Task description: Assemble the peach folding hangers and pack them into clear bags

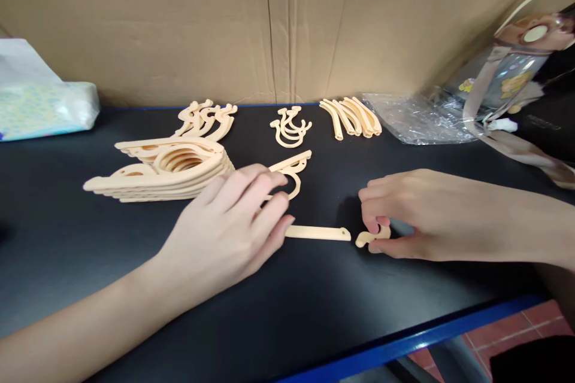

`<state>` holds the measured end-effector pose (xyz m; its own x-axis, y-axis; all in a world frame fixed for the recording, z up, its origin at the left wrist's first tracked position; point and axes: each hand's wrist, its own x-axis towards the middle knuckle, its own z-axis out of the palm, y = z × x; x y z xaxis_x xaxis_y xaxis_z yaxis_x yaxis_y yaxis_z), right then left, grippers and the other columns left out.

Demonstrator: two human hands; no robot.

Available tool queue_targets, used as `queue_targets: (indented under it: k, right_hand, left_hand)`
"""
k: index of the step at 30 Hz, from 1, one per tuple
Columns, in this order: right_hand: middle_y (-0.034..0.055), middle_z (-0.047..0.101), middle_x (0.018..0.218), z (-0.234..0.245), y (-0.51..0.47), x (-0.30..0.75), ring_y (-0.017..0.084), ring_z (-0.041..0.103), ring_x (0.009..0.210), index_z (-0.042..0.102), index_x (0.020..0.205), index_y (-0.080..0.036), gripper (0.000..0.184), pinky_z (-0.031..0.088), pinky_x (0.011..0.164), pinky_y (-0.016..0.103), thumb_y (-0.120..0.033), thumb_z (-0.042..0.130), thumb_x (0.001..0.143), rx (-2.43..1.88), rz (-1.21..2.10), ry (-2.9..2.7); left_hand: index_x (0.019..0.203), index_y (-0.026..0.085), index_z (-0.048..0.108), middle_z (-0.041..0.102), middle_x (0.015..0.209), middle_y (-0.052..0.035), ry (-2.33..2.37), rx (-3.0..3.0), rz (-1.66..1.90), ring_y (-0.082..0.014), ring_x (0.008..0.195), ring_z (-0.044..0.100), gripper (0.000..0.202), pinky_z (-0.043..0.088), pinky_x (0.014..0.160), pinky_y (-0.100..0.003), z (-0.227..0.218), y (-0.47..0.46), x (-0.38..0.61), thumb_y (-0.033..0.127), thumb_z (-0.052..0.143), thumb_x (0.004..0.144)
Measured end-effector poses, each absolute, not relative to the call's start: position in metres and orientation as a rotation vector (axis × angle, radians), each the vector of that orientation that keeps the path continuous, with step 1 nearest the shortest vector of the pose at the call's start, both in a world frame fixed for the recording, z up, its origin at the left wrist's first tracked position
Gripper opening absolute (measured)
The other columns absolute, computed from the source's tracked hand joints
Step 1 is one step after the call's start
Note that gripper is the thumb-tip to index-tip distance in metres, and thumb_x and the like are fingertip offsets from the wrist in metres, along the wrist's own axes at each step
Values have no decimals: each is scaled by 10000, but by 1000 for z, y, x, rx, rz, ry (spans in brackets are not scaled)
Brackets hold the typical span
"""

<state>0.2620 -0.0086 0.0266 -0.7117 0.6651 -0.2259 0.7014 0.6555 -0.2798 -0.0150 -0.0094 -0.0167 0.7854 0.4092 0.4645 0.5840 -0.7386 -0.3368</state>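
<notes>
My left hand (233, 221) lies over a cream plastic hanger part (294, 170) on the black table (90, 251), fingers curled round it; a flat cream bar (318, 233) sticks out from under the fingers to the right. My right hand (404, 215) pinches a small cream hook piece (372, 236) against the table, just right of the bar's end. The two pieces lie close but apart.
A stack of cream hanger bodies (166, 170) lies at the left. Behind are piles of curved pieces (206, 119), hooks (291, 127) and arms (353, 116). A clear plastic bag (413, 119) and a bottle (507, 78) stand right; a tissue pack (40, 108) far left. Cardboard wall behind.
</notes>
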Motion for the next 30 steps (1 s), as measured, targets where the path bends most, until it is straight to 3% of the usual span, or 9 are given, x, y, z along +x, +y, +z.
queue_targets:
  k: [3, 6, 13, 19, 30]
  right_hand:
    - [-12, 612, 728, 28, -6, 261, 134, 541, 630, 585, 685, -216, 150, 349, 596, 273, -237, 633, 825, 1179, -514, 2754]
    - [-19, 615, 723, 32, -3, 261, 126, 544, 633, 564, 667, -211, 148, 345, 592, 262, -246, 642, 787, 1194, -536, 2779]
    - [-20, 640, 740, 31, 12, 264, 124, 550, 644, 620, 701, -200, 178, 346, 578, 253, -353, 655, 784, 1248, -657, 2764]
    - [-21, 608, 696, 26, 18, 261, 116, 523, 627, 596, 666, -184, 208, 339, 567, 252, -350, 636, 785, 1245, -801, 2726]
    - [-32, 551, 682, 24, 12, 255, 110, 503, 652, 588, 660, -175, 163, 378, 608, 252, -285, 624, 775, 1290, -1064, 2677]
  left_hand:
    - [1158, 93, 620, 679, 1151, -129, -704, -2714, -582, -303, 1110, 595, 280, 503, 893, -431, -23, -18, -6, 260, 475, 986]
    - [1237, 94, 582, 652, 1200, -132, -777, -2933, -589, -282, 1135, 578, 368, 501, 923, -413, -28, -21, 8, 354, 467, 1004]
    - [938, 163, 600, 644, 979, -58, -887, -3098, -707, -199, 877, 577, 138, 464, 773, -341, -27, -12, 31, 156, 466, 970]
    - [961, 202, 552, 609, 838, 14, -971, -3180, -890, -144, 716, 530, 83, 423, 688, -281, -27, -13, 28, 164, 479, 949]
    - [1196, 176, 542, 668, 994, -19, -1005, -3270, -860, -149, 849, 652, 215, 491, 702, -244, -27, -14, 24, 243, 506, 994]
